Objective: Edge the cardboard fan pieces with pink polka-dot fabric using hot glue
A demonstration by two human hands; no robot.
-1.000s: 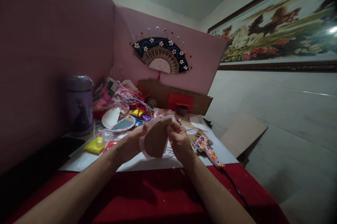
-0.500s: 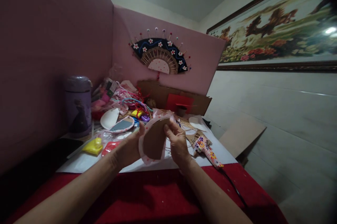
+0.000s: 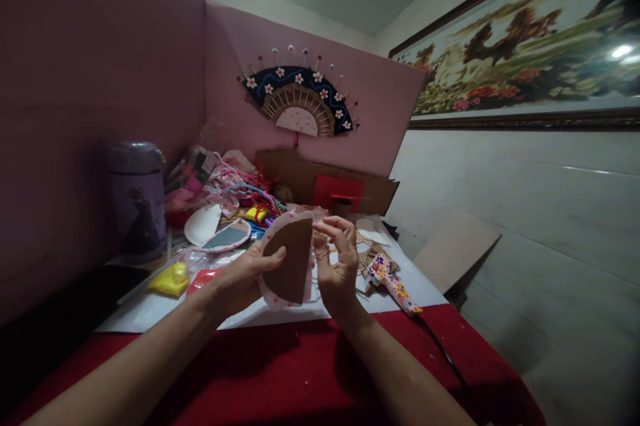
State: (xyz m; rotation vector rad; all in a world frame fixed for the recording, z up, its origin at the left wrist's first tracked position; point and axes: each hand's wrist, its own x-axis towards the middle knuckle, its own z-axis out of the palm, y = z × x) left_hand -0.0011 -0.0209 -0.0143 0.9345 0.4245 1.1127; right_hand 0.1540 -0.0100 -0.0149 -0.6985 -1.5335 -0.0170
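A brown cardboard half-circle (image 3: pixel 290 263) lies against pale pink spotted fabric (image 3: pixel 267 289), which shows as a margin around its curved and straight edges. My left hand (image 3: pixel 243 278) grips both at the curved left side, thumb across the cardboard and the other fingers hidden behind. At the upper end of the straight edge, my right hand (image 3: pixel 340 266) has its thumb and index finger bent together at the fabric margin. The piece is held upright above the white sheet (image 3: pixel 250 321). A flower-patterned glue gun (image 3: pixel 393 283) rests to the right of my right hand.
A yellow clay packet (image 3: pixel 170 279), a red packet (image 3: pixel 204 279) and a spotted-rim half-disc (image 3: pixel 227 237) lie left. A purple flask (image 3: pixel 137 203) stands beyond. Behind are a yarn heap (image 3: pixel 240 183) and a decorated fan (image 3: pixel 300 96) on a pink board. Red cloth (image 3: pixel 280 373) covers the front.
My left thumb has come over the face of the cardboard. My right hand has shifted from the cardboard's top corner to the fabric at its straight edge. The view has turned slightly.
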